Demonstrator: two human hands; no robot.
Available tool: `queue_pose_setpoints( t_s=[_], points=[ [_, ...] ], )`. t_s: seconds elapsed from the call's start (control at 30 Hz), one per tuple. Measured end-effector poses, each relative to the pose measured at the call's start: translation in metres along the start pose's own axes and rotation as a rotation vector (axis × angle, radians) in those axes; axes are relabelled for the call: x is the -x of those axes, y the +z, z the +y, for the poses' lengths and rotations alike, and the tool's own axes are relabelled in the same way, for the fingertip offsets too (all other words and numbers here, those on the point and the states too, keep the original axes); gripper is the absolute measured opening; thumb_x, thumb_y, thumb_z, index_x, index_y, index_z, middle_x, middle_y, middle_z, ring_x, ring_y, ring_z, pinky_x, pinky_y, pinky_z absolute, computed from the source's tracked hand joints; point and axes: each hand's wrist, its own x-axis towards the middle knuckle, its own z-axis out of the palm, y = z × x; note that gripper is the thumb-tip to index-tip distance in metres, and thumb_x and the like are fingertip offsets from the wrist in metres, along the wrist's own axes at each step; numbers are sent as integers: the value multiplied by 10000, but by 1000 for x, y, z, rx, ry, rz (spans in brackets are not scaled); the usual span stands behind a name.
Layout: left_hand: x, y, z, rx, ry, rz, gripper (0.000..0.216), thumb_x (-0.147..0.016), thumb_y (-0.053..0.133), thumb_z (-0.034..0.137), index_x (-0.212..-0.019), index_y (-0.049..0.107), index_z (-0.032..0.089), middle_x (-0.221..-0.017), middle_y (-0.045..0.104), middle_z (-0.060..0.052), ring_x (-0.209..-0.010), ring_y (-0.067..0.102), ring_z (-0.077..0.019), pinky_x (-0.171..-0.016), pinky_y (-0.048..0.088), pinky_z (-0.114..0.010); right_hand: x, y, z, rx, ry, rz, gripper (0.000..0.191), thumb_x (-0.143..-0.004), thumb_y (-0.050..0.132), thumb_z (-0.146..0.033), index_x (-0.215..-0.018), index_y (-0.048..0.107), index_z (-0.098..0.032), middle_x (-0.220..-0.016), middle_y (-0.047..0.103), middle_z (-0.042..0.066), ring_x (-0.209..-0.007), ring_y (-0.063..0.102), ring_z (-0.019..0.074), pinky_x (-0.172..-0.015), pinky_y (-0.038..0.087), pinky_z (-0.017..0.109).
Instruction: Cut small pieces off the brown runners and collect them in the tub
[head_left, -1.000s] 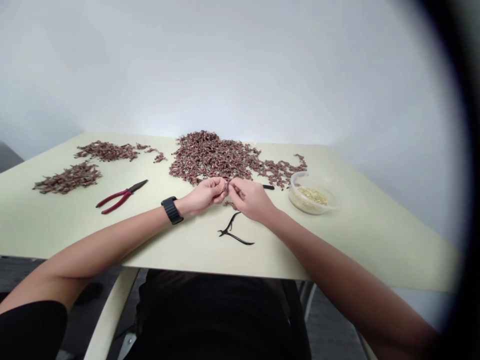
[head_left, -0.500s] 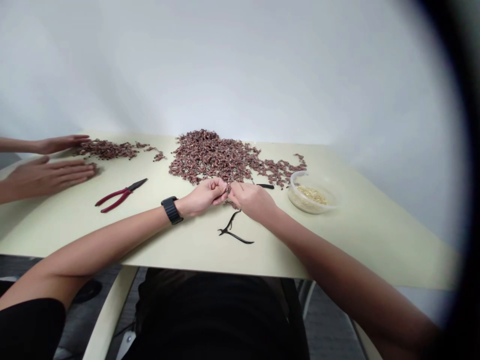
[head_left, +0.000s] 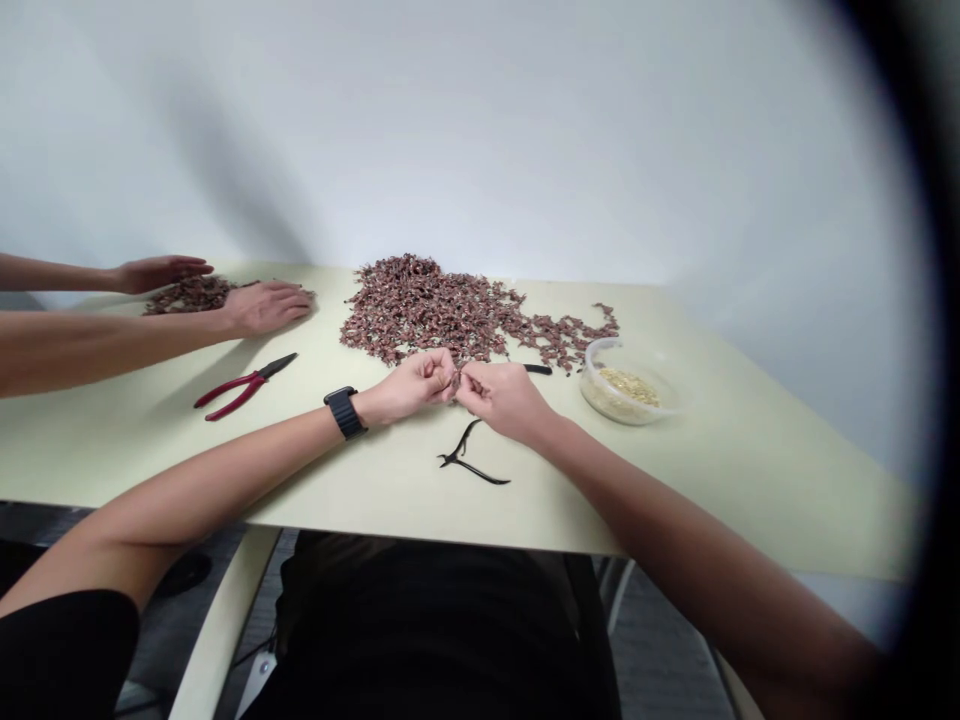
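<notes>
Pinching a small brown piece [head_left: 455,379] between them, the left hand [head_left: 409,387] and right hand [head_left: 504,397] stay closed together just in front of the pile [head_left: 450,312]. Nippers [head_left: 472,463] lie untouched nearby. At far left a co-worker's hands [head_left: 264,306] have come in over a smaller heap [head_left: 191,293], leaving this work undisturbed.

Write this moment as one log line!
left hand: pinches small brown piece | right hand: pinches same piece | black nippers: lying on table | another person's hands: on smaller pile

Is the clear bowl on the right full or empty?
Partly filled: the clear bowl holds a shallow layer of pale yellowish bits, well below its rim; it stands upright on the table.
</notes>
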Motion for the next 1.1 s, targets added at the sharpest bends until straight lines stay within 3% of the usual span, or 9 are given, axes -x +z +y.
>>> queue_pose_setpoints(
  t_s=[0.27,0.57,0.9,1.03,1.1],
  points=[
    [0,4,4,111,-33,2,413,-894,720,495,-797,495,163,-636,514,19,-539,376,-76,-567,293,-210,-2,-8,-2,66,16,-24,215,-942,494,-233,-730,499,-196,-631,529,-12,-561,434,110,-593,304,253],
    [2,5,4,63,-6,6,398,-908,705,492,-808,507,162,-641,525,14,-596,427,-93,-609,320,-220,-1,-6,-4,-138,16,-16,243,-906,512,-222,-669,465,-193,-597,457,-40,-548,374,92,-561,283,247],
    [0,-1,12,-73,28,-17,387,-928,674,502,-826,513,165,-668,559,1,-627,470,-101,-643,354,-233,-3,-7,-15,-367,206,-41,299,-912,509,-242,-618,507,-186,-574,519,-21,-526,422,97,-524,317,249],
    [-3,1,9,102,-19,32,327,-914,716,410,-841,512,166,-663,529,18,-567,419,-80,-583,321,-214,-7,-2,-7,-646,347,-96,273,-963,480,-330,-745,574,-194,-562,491,-40,-457,433,94,-459,358,233],
    [-3,4,9,249,-77,24,259,-894,732,281,-835,509,162,-657,487,32,-543,385,-64,-557,306,-199,-10,-1,-2,-746,373,-45,218,-958,534,-396,-878,598,-202,-653,538,-36,-463,455,91,-433,389,228]
  ],
)
